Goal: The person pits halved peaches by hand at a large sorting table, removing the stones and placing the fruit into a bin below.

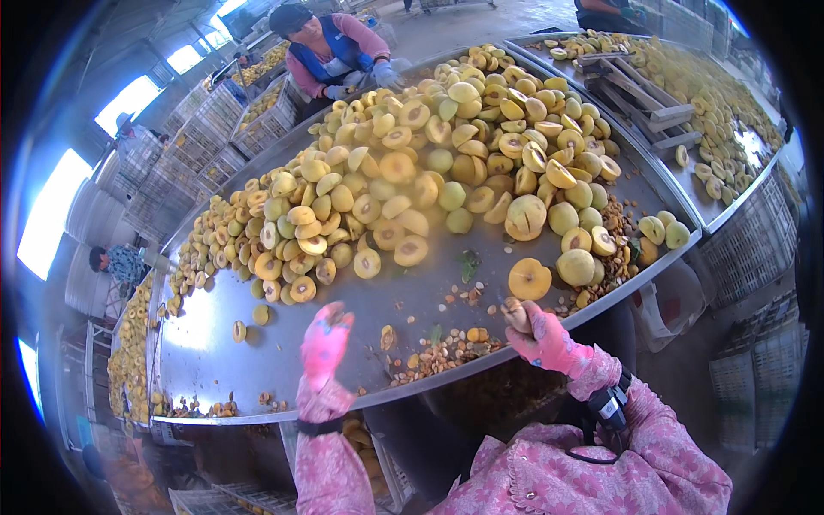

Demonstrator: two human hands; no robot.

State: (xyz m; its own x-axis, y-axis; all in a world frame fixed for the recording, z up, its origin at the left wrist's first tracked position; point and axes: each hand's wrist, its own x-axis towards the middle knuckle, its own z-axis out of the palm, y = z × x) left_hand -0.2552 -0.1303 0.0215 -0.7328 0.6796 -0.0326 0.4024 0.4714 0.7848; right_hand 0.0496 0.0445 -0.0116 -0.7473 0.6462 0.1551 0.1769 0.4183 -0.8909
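Observation:
My left hand (pixel 326 344), in a pink glove, is raised over the near part of a metal sorting table (pixel 212 347). Its fingertips are blurred, so whether they grip anything is unclear. A short wooden-handled tool (pixel 517 315) is in my pink-gloved right hand (pixel 547 338), near the table's front rim; a thin dark tip shows at its far end. Just beyond that hand lies a yellow stone-fruit half (pixel 529 279), dome up. A large heap of whole and halved yellow stone fruit (pixel 399 167) spreads across the table. Loose fruit stones (pixel 444 354) lie between my hands along the rim.
Across the table a gloved person (pixel 338 48) leans over the heap. A second fruit-covered table (pixel 711 222) adjoins at right, with a wooden rack (pixel 637 96) on it. Plastic crates (pixel 750 238) stand beneath it. Below my left arm is a crate of fruit (pixel 364 450).

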